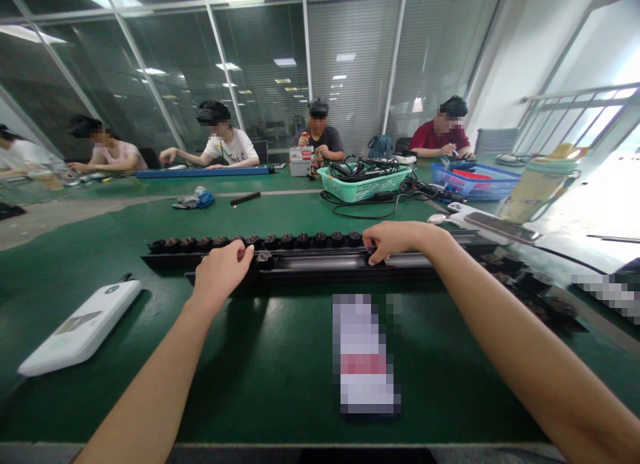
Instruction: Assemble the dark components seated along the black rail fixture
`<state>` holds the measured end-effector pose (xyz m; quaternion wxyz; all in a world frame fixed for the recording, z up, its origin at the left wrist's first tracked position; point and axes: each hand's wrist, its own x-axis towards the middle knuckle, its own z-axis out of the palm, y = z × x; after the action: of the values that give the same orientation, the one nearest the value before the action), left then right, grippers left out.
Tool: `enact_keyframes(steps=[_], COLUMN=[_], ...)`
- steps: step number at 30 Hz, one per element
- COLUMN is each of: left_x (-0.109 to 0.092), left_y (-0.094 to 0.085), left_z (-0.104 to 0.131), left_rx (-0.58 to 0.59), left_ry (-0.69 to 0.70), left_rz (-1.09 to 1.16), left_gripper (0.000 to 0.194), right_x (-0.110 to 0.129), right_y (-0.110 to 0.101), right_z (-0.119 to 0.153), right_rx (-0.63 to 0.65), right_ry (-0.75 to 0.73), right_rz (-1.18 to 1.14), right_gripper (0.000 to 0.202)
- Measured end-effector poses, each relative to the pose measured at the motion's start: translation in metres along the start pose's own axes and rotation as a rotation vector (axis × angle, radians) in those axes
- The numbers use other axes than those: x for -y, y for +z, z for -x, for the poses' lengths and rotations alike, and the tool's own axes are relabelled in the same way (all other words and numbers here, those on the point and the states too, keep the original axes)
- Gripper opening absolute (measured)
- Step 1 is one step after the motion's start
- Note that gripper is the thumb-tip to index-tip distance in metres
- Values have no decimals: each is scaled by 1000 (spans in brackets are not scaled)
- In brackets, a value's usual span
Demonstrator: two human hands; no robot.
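Two long black rails lie across the green table. The far rail (165,259) carries a row of several small black round parts (303,241). In the near rail's silver channel (320,262) sits one black part (265,259), just right of my left hand (224,267). That hand is closed at the near rail's left end; what it grips, if anything, is hidden. My right hand (387,242) pinches a small black part (375,256) at the channel, right of the middle. More black parts (537,284) lie right of my right forearm, partly blurred.
A white power bank (85,324) lies at the left, a phone (363,357) in front. Behind the rails are a green basket of cables (365,184), a blue basket (475,181), a bottle (540,184) and a blue-grey cloth (195,199). Several people sit across the table.
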<state>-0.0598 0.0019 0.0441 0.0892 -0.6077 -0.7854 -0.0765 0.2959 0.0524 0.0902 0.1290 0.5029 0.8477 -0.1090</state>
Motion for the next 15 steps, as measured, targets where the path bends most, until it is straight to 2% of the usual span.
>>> enact_keyframes(steps=[10, 15], left_x=[0, 1], left_y=[-1, 0], left_z=[0, -1], left_rx=[-2, -1], left_ry=[5, 8], left_rz=[4, 0], left_gripper=[52, 53], right_x=[-4, -1], right_y=[0, 1], right_z=[-2, -1], right_rx=[33, 50], right_ry=[27, 49], right_rz=[-36, -30], right_gripper=[43, 40])
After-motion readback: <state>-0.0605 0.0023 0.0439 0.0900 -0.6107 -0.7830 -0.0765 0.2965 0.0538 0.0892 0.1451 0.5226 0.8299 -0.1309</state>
